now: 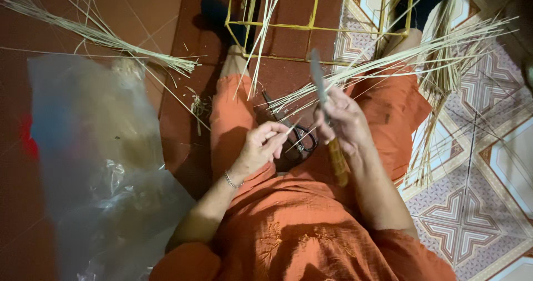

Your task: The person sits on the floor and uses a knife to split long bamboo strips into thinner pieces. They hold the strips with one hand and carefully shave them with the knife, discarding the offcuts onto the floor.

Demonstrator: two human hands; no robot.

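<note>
Dull metal knife blade (316, 75), wooden handle (337, 161), dry matt straw strips (388, 59).

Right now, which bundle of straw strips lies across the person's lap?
The bundle of pale strips fanning over the right thigh, beside the right hand gripping a knife; the other bundle lies on the red floor.

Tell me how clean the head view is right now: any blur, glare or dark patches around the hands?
Head view: the knife blade is motion-blurred in the right hand; the left hand and thin strip are fairly sharp. The clear plastic bag is soft and hazy with glare. Dark shadow lies between the knees around the scissors. Wide-angle bending at the tiled floor edges.
</note>
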